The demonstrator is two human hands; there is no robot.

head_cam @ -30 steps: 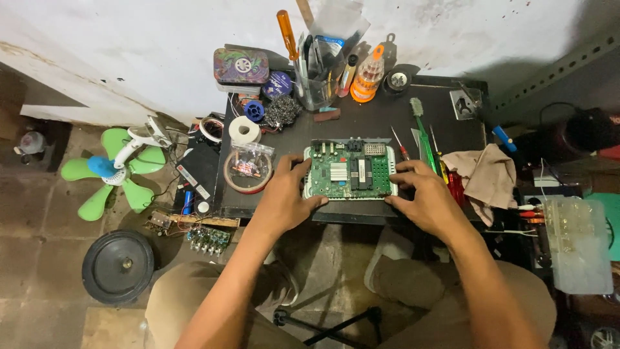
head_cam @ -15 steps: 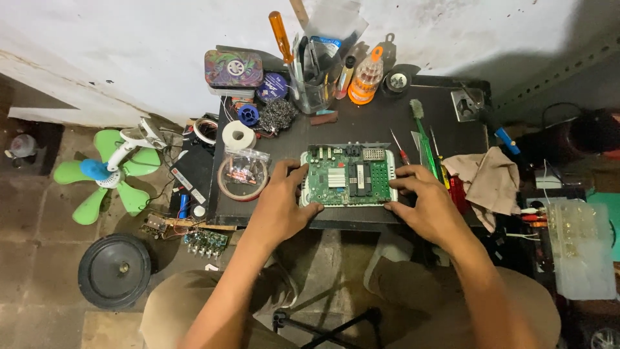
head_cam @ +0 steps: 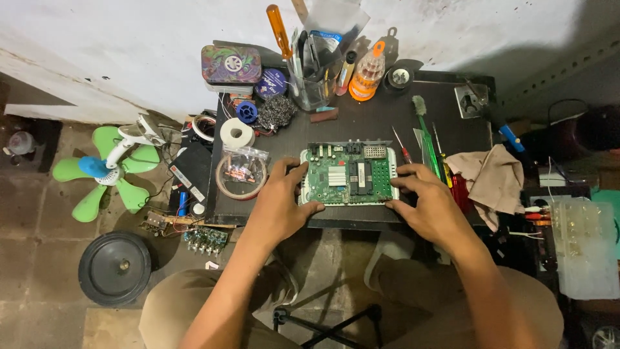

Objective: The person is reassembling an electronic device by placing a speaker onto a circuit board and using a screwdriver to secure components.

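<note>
Change: over the last second my view slid a little, but both hands stayed clamped on the board; I judge the work is holding steady, not advancing.
Board: one green rectangular circuit board in a white plastic tray (head_cam: 349, 174), flat at the front middle of the dark small worktable (head_cam: 361, 126).
Left hand (head_cam: 281, 203): fingers curled, gripping the board's left edge.
Right hand (head_cam: 429, 207): fingers pressed on its right edge, gripping.
Count: one orange-handled screwdriver (head_cam: 279, 29), one white tape roll (head_cam: 237, 134), one green-bladed fan (head_cam: 106, 171), one beige rag (head_cam: 492, 181).
</note>
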